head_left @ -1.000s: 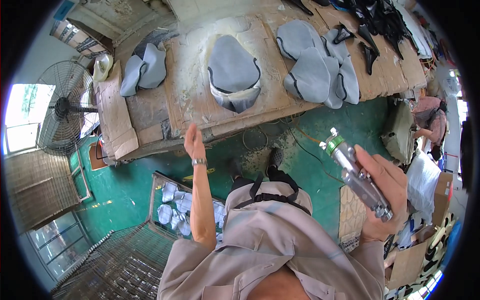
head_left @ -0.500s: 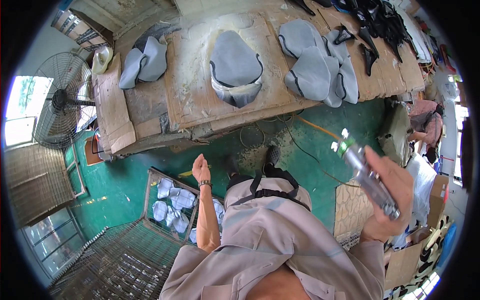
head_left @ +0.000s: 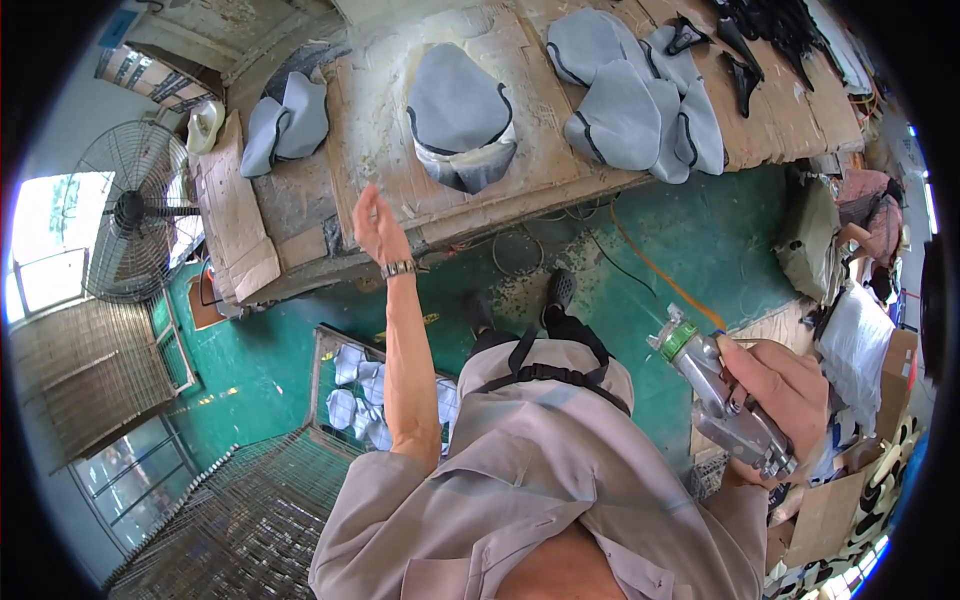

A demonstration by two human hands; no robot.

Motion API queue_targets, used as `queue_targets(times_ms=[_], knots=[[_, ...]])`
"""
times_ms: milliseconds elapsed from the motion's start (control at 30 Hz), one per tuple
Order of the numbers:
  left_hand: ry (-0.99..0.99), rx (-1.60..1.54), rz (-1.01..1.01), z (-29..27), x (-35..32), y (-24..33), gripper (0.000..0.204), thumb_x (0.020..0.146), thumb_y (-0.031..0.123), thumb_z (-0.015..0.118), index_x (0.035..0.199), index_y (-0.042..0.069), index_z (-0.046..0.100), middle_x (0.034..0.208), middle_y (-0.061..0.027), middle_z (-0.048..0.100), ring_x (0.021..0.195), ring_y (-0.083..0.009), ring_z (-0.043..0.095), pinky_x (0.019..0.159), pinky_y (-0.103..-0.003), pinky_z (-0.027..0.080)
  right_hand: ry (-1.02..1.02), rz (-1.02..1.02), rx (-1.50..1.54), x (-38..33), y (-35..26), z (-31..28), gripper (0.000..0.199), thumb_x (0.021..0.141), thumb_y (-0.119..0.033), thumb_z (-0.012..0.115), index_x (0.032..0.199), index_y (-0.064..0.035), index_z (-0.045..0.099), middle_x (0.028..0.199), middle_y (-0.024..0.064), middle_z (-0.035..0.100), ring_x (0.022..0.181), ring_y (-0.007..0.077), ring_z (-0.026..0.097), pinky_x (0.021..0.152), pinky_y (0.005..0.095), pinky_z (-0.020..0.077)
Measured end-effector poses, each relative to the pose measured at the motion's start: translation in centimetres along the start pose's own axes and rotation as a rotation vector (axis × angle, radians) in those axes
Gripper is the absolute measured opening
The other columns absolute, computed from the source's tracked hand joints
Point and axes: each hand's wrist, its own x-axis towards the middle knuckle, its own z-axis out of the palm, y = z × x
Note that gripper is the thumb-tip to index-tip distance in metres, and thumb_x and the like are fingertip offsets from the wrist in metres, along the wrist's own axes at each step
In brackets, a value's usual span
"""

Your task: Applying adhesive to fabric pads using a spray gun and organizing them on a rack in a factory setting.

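My right hand (head_left: 785, 385) is closed around a metal spray gun (head_left: 700, 372) with a green ring behind its nozzle. The nozzle points up and to the left, over the floor beside the table. At the table's near edge is my left hand (head_left: 380, 232), its fingers loosely extended with nothing in them. Farther in, close to that hand, a grey fabric cover piece (head_left: 458, 95) with black edging lies over a pale form whose dark tip (head_left: 472, 178) faces me. Whitish residue surrounds it on the cardboard-covered table (head_left: 365, 190).
More grey pieces lie to the left (head_left: 303, 115) and in an overlapping pile (head_left: 625, 120) to the right. Black plastic parts (head_left: 740, 85) sit at the far right. An orange hose (head_left: 655, 265) crosses the green floor. A fan (head_left: 130, 210) and a wire rack (head_left: 230, 510) stand left; a person (head_left: 870, 215) is at right.
My left hand has moved forward from over the floor to the table edge. The spray gun has come lower and slightly left, tilting more to the left. The view has shifted a little.
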Motion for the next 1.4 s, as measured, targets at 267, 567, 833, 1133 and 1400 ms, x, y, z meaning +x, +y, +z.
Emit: queue_targets(times_ms=[267,567,833,1133,1400], knots=[[-0.363,0.736,0.647,8.2,5.1,3.2,0.046,0.079,0.019,0.079,0.124,0.016,0.07,0.121,-0.0109,0.066,0.118,-0.0311,0.058,0.101,-0.042,0.048,0.255,0.278,-0.039,-1.1,1.2,-0.6,0.045,0.077,-0.027,0.065,0.113,-0.0027,0.076,0.096,0.0153,0.069,0.082,0.023,0.064,0.076,0.0333,0.0474],[-0.31,0.723,0.536,9.5,6.9,1.8,0.027,0.064,0.022,0.085,0.09,0.015,0.081,0.112,-0.0019,0.066,0.111,-0.026,0.059,0.095,-0.04,0.048,0.207,0.294,-0.067,-2.4,4.5,-3.1,0.045,0.075,-0.024,0.061,0.11,0.0001,0.076,0.094,0.0168,0.07,0.084,0.0248,0.064,0.077,0.0323,0.0472],[-0.47,0.773,0.476,11.7,10.1,5.8,0.023,0.069,0.027,0.084,0.089,0.016,0.081,0.114,-0.004,0.068,0.112,-0.0263,0.06,0.098,-0.04,0.047,0.086,0.23,-0.045,-1.0,3.6,-3.0,0.042,0.07,-0.013,0.068,0.11,-0.0012,0.076,0.099,0.0151,0.069,0.085,0.0259,0.064,0.08,0.0336,0.0481],[-0.449,0.69,0.533,5.9,12.9,16.9,0.024,0.073,0.026,0.082,0.092,0.012,0.08,0.114,-0.0029,0.069,0.11,-0.0247,0.062,0.098,-0.038,0.047,0.198,0.117,-0.189,1.0,-2.5,0.6,0.052,0.087,-0.013,0.069,0.132,0.0094,0.059,0.099,0.0164,0.068,0.084,0.0197,0.066,0.076,0.0296,0.0508],[-0.677,0.655,0.348,-10.0,24.3,21.2,0.026,0.074,0.022,0.081,0.098,0.011,0.079,0.11,-0.0094,0.071,0.106,-0.0262,0.066,0.093,-0.037,0.05,0.053,0.126,-0.019,8.0,-8.2,6.4,0.052,0.076,-0.003,0.069,0.126,0.008,0.062,0.092,0.0187,0.066,0.077,0.0271,0.064,0.071,0.0311,0.0493]])
